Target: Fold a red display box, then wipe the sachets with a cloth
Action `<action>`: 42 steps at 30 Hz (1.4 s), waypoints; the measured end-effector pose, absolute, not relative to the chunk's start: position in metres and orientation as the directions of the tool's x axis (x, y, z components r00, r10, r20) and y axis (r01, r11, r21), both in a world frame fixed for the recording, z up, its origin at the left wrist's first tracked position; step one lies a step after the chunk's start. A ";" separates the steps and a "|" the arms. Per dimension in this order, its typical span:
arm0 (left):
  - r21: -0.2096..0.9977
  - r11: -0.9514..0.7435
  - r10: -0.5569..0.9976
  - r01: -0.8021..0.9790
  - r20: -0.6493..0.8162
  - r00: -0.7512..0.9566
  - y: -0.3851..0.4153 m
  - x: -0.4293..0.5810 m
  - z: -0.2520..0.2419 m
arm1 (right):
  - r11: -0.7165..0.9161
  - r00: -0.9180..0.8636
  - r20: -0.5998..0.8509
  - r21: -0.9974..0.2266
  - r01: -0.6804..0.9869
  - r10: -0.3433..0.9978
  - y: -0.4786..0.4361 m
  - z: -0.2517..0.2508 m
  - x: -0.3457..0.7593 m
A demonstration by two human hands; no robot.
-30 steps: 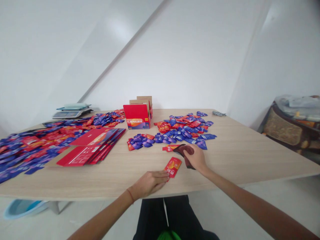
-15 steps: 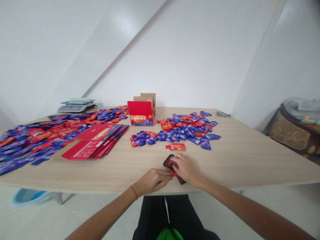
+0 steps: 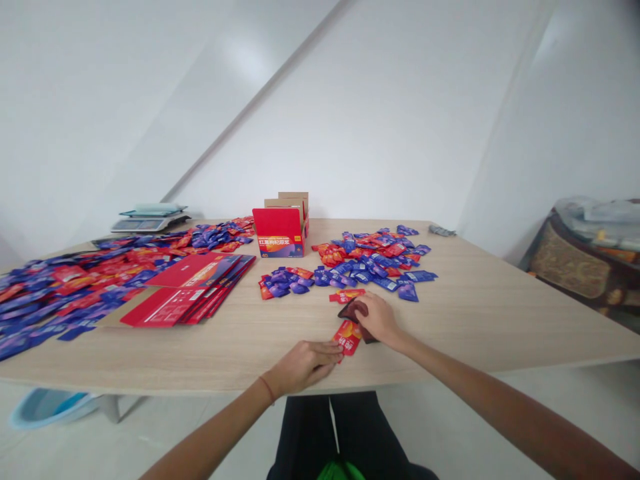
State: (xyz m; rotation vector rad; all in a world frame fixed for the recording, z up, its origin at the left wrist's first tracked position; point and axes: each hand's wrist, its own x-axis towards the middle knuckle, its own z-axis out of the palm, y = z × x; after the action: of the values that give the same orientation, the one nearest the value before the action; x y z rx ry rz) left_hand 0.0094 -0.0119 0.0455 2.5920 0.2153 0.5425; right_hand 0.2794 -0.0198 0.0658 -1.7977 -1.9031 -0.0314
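Observation:
My left hand [image 3: 306,363] lies near the table's front edge, its fingertips pressing the lower end of a red-orange sachet [image 3: 347,337] that lies flat on the wood. My right hand [image 3: 376,318] is just beyond it, fingers curled over a dark brown cloth or pad [image 3: 351,311] that touches the sachet's far end. Another red sachet [image 3: 346,295] lies just past the pad. Behind it spreads a pile of blue and red sachets [image 3: 373,260], with a smaller heap [image 3: 283,280] to its left.
An open red carton [image 3: 279,232] stands at the table's middle back. Flat red cartons [image 3: 193,288] are stacked to the left, with a wide spread of sachets [image 3: 75,280] and a scale [image 3: 149,217] beyond. A blue bin [image 3: 47,407] sits on the floor left.
My right hand has slid the dark pad away from me off the red sachet, which now shows again. Half a second ago the pad covered it. My left hand stays in place.

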 end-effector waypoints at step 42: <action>0.420 -0.906 0.218 0.055 0.352 0.910 -0.011 0.011 0.044 | 0.075 0.032 0.354 -0.283 0.956 0.935 -0.015 0.060 0.294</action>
State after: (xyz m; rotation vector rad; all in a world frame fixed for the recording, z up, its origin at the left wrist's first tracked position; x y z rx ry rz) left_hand 0.0110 -0.0111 0.0442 2.6641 0.1993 0.5567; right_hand 0.2936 -0.0151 0.0600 -1.8682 -1.9114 -0.0632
